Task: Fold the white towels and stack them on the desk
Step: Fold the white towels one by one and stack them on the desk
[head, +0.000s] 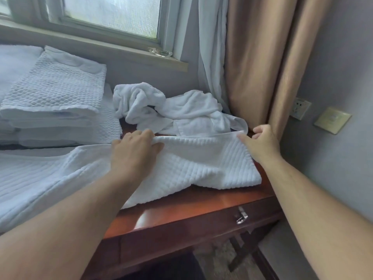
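Your left hand (pixel 135 152) is on the far edge of the ribbed towel (pixel 191 166), fingers curled over the hem and thumb against the cloth, so it grips that edge

Your right hand (pixel 261 145) pinches the same towel's far right corner between thumb and forefinger, other fingers curled in, just beside the tan curtain (pixel 262 57)

Ribbed towel lies partly spread on the desk (pixel 181 213): right end on the wood, a rumple in the middle, left part running out of view at lower left. Can't tell what it lies on there

Crumpled towels (pixel 171 110) sit in a heap just behind it, on the desk below the window sill, unfolded

Folded stack (pixel 54 93) is at far left, several layers, a waffle-textured one on top, near the heap's left side

Other items: glass ashtray (pixel 160 51) on the sill, white sheer curtain (pixel 207 47) hanging behind the heap, metal drawer handle (pixel 241 216) on the desk front, wall socket (pixel 300 108) and switch plate (pixel 332 120) on the right wall
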`<action>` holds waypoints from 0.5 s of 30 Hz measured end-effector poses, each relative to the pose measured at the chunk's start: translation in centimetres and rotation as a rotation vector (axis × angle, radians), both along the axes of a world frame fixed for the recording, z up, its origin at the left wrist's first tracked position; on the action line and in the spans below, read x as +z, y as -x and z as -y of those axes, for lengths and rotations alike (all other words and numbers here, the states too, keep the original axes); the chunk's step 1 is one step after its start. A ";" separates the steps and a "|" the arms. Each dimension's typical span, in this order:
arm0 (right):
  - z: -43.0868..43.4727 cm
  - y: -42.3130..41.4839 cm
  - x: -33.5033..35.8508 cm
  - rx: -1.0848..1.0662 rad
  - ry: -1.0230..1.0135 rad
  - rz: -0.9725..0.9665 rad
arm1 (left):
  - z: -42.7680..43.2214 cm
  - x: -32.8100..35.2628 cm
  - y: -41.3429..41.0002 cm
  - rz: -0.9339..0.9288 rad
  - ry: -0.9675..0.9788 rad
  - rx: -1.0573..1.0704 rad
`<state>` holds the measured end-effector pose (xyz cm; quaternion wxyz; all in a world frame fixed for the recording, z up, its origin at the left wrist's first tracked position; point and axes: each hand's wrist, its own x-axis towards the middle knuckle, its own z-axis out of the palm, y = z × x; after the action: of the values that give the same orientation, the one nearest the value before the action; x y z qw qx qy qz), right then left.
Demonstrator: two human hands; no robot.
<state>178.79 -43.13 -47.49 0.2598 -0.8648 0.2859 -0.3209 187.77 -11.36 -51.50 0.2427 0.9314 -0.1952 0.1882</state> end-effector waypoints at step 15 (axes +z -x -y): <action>2.2 -0.5 -2.9 0.024 -0.220 -0.223 | 0.3 -2.3 -2.0 -0.118 -0.129 -0.101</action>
<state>179.33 -45.32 -50.40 0.3234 -0.8646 0.3362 -0.1868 189.76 -11.67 -53.77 0.2027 0.9435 -0.2391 0.1076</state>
